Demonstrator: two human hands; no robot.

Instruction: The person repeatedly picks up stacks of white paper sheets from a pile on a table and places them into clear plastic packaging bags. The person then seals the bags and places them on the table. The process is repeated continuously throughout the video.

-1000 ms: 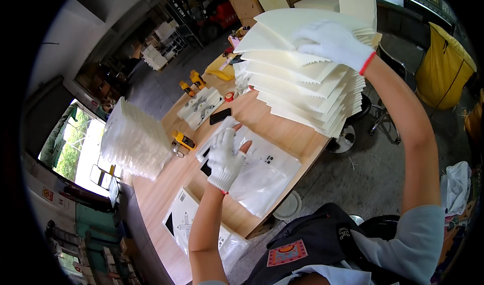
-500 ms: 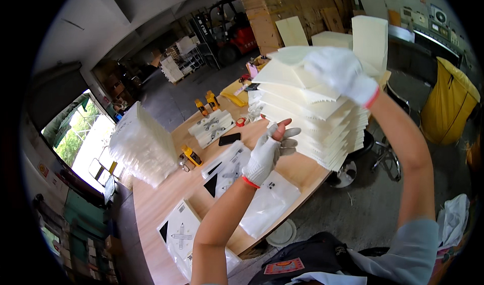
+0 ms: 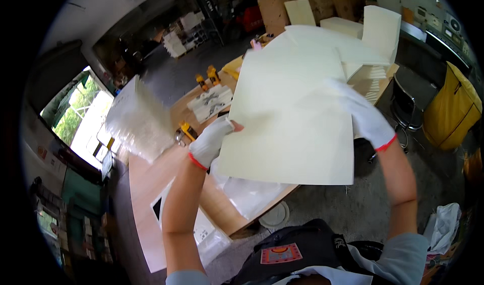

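I hold a large cream flat sheet (image 3: pixel 287 118) up in front of me with both gloved hands. My left hand (image 3: pixel 212 143) grips its left edge, and my right hand (image 3: pixel 365 116) holds its right side. Behind the sheet a tall stack of the same cream sheets (image 3: pixel 353 58) rises from the wooden table (image 3: pixel 151 179). Under the sheet lies a clear plastic bag (image 3: pixel 252 194) on the table.
A thick pile of clear plastic bags (image 3: pixel 138 118) stands at the table's left. Yellow tools (image 3: pixel 187 131) and printed paper (image 3: pixel 212 102) lie further back. A yellow bin (image 3: pixel 454 113) and a chair (image 3: pixel 403 108) stand to the right. White cloth (image 3: pixel 443 227) lies on the floor.
My left hand rose from the table and took the sheet's left edge. The top sheet has come off the stack and now hangs lower, in front of me.
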